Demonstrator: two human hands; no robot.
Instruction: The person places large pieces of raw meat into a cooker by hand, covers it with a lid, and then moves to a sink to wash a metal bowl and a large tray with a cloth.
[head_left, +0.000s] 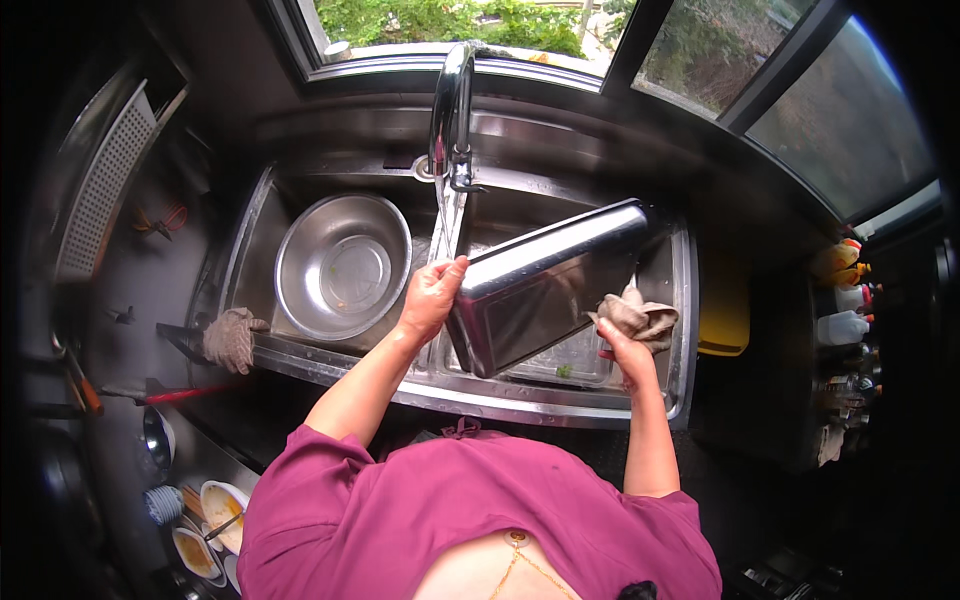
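Note:
My left hand (433, 296) grips the near-left edge of a rectangular stainless steel pan (555, 292), which is tilted over the right basin of a metal double sink (517, 400). In my right hand (628, 356) is a bunched greyish-brown cloth (641, 319), close to the pan's right side. A chrome faucet (452, 97) arches above the sink divider, and a thin stream of water runs down left of the pan. A round stainless steel basin (352, 262) stands in the left sink bowl, with small scraps inside. Beneath the pan, a green scrap (563, 371) lies in the right bowl.
A second cloth (231, 340) drapes over the sink's front-left rim. Red-handled scissors (161, 219) and a white perforated rack (105, 184) are at left. Used bowls (223, 510) stand lower left. A yellow object (724, 311) and several bottles (844, 328) are on the right.

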